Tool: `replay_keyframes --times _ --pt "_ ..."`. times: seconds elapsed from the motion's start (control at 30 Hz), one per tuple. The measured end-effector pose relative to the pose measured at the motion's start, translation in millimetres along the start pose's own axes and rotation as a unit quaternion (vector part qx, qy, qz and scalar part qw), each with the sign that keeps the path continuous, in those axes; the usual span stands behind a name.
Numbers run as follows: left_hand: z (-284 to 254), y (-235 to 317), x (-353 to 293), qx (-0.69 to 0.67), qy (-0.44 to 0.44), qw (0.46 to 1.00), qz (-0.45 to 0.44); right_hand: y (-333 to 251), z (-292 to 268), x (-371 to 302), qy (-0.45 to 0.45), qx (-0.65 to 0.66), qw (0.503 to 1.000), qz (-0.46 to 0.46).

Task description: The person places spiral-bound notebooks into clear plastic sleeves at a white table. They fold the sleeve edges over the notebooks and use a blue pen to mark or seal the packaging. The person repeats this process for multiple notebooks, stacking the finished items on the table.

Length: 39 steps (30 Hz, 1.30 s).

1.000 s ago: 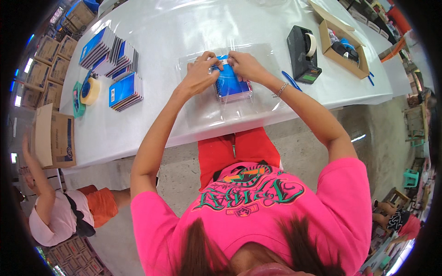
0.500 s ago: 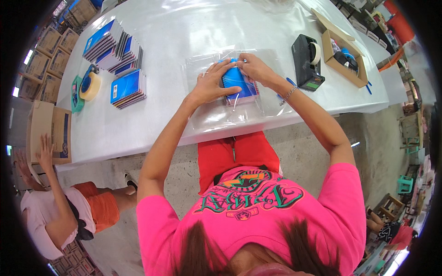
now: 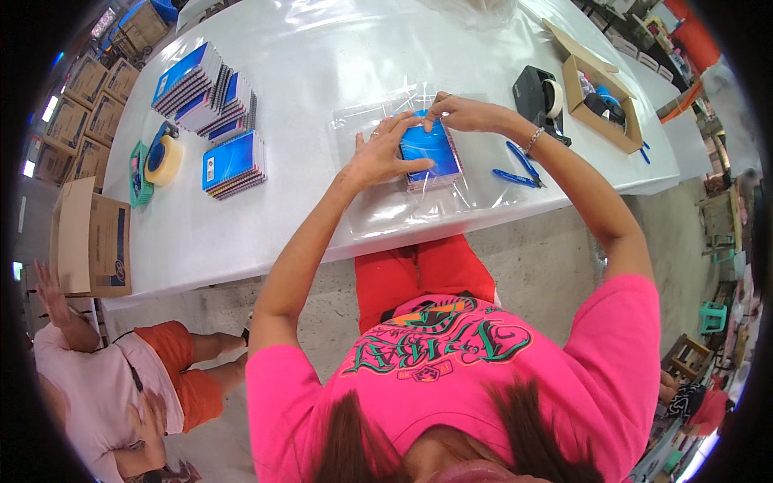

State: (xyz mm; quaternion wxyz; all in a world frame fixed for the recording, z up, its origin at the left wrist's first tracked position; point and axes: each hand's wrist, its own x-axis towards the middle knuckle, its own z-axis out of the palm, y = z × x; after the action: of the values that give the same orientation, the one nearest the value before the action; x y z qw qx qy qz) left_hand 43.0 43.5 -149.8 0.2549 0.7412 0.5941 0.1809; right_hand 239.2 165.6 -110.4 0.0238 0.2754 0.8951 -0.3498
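A small stack of spiral notebooks with blue covers lies on a clear plastic sheet at the table's near edge. My left hand grips the stack from its left side, thumb across the top cover and fingers along the upper left edge. At the upper right corner, my right hand is closed in a pinch with the thumb against the cover. What its fingertips hold is too small to make out. Right of the sheet lie blue-handled cutters, partly opened, near my right forearm.
Several notebook piles stand on the left of the white table. Beside them are a tape roll and a green basket. A black tape dispenser and an open carton stand right. Another person is at lower left.
My right hand has shifted slightly right and its wrist has lifted, showing the cutters that it mostly hid. My left hand stays on the stack. The other person's arms have moved off the carton.
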Motion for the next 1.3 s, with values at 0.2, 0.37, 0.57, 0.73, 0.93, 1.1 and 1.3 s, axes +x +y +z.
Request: replay_keyframes --times 0.2,0.37,0.57,0.73,0.93,1.1,1.3 --pt "9 -10 -2 -0.032 0.043 0.999 0.009 -5 26 -22 0.08 -0.053 0.994 -0.056" --pt "19 -7 -5 -0.209 0.19 0.952 0.119 -10 36 -22 0.099 -0.13 0.987 0.004" --pt "13 -8 -7 -0.032 0.136 0.986 -0.093 -25 35 -24 0.093 -0.131 0.986 0.052" --pt "14 -11 -14 -0.062 0.14 0.981 -0.116 29 31 -61 0.461 -0.127 0.876 0.061" --pt "21 -11 -11 -0.085 0.145 0.98 -0.105 146 15 -174 0.541 0.098 0.769 0.328" --pt "22 -16 -12 -0.062 0.15 0.98 -0.116 135 11 -181 0.484 0.332 0.764 0.269" --pt "18 -5 -14 -0.092 0.141 0.979 -0.112 137 3 -182 0.489 0.336 0.762 0.259"
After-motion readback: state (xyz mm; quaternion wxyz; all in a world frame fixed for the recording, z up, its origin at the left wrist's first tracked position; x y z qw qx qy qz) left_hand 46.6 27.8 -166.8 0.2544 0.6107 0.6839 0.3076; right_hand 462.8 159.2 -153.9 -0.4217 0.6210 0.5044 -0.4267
